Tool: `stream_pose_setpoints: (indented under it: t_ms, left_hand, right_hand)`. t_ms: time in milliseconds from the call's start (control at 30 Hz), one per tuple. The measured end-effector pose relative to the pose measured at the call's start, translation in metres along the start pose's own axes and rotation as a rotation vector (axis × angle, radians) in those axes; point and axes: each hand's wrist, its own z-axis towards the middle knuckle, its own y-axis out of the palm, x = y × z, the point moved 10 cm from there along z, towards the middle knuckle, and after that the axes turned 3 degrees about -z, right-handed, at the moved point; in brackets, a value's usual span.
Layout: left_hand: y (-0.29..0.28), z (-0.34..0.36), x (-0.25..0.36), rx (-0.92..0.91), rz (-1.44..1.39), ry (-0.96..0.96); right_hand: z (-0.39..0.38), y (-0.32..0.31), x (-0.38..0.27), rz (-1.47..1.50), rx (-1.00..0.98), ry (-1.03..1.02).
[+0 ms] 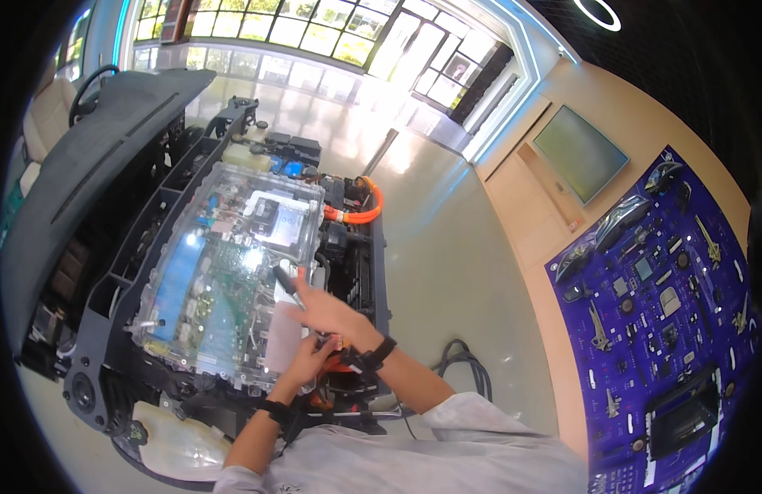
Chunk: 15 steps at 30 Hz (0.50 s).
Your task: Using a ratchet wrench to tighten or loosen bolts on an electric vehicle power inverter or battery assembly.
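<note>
My right hand [338, 319] is closed on a slim tool with a black handle [284, 279], like a screwdriver. The handle points up and left over the clear cover [233, 305] of a large electronics unit. Below it, my left hand [313, 356] has its fingers drawn together beside an orange fitting [338, 341] at the unit's right edge. What lies between those fingers is hidden. Green circuit boards [237, 276] and a blue panel [181, 284] show through the cover. Both wrists carry black bands.
A thick orange cable [366, 211] loops out on the unit's right. The dark dashboard [109, 156] stands at left, and a whitish tank [179, 440] sits near front. Black cable [471, 362] coils on the floor. A purple parts board [661, 329] stands at right.
</note>
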Motion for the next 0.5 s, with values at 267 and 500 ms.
stream_pose_setpoints:
  t_ms: [267, 500]
  left_hand:
    - [0.008, -0.005, -0.003, -0.075, 0.077, 0.016]
    - [0.014, 0.020, -0.020, -0.058, -0.001, 0.111]
  right_hand:
    - [-0.055, 0.042, -0.046, -0.087, -0.151, -0.290]
    - [-0.067, -0.008, 0.015, -0.075, 0.272, 0.053]
